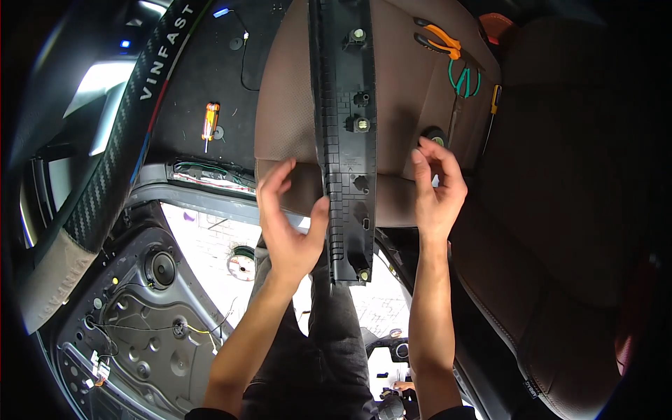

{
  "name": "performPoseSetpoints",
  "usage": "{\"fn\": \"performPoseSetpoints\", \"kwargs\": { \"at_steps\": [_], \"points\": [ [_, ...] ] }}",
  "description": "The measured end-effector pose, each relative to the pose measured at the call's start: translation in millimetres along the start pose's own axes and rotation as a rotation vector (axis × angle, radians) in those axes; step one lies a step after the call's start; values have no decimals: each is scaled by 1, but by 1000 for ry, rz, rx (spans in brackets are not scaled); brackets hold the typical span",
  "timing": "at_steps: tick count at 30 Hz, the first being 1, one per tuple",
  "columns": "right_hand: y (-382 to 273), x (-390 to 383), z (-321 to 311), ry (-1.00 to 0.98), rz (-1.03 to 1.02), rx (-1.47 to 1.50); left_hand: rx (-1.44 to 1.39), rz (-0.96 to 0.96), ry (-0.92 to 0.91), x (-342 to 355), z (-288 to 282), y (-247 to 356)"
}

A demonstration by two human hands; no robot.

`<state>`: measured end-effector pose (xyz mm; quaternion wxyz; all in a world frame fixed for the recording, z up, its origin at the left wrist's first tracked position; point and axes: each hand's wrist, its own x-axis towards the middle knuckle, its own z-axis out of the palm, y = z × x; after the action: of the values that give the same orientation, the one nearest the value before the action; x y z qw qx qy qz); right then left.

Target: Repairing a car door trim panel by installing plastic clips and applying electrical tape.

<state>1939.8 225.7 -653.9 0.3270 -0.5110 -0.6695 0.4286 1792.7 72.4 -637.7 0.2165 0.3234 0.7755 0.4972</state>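
A long black plastic trim panel [350, 150], its ribbed back with pale clips facing up, lies lengthwise over the brown seat [290, 84] and juts past the front edge over my legs. My left hand [290, 227] is open beside the panel's left edge, fingers apart and thumb close to it. To the panel's right, my right hand [441, 189] is raised with thumb and forefinger curled nearly together. A small whitish spot shows inside its curled fingers, too small to name. Just beyond those fingertips is a black round thing [435, 133] with a pale middle, partly covered.
Orange-handled pliers [441, 42], green-handled scissors [463, 80] and a yellow-handled tool [495, 99] lie on the seat's right side. An orange screwdriver [210, 122] rests on the dark floor. At left are the steering wheel [115, 154] and a stripped door [157, 315] with loose wires.
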Motion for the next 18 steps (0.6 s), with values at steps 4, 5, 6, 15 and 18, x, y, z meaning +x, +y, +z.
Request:
{"fn": "performPoseSetpoints", "kwargs": {
  "at_steps": [4,5,6,15,18],
  "points": [
    [-32,18,44,-229,-159,-29,-49,29,-48,52,40,-14],
    [-32,17,52,-249,-132,-32,-59,-9,-64,59,48,-16],
    [-31,16,57,-195,-153,-86,-69,-46,-81,63,54,-17],
    [-16,-14,27,44,44,189,151,117,89,57,50,-12],
    [-25,-43,3,4,298,676,104,203,47,37,17,25]
  ]
}}
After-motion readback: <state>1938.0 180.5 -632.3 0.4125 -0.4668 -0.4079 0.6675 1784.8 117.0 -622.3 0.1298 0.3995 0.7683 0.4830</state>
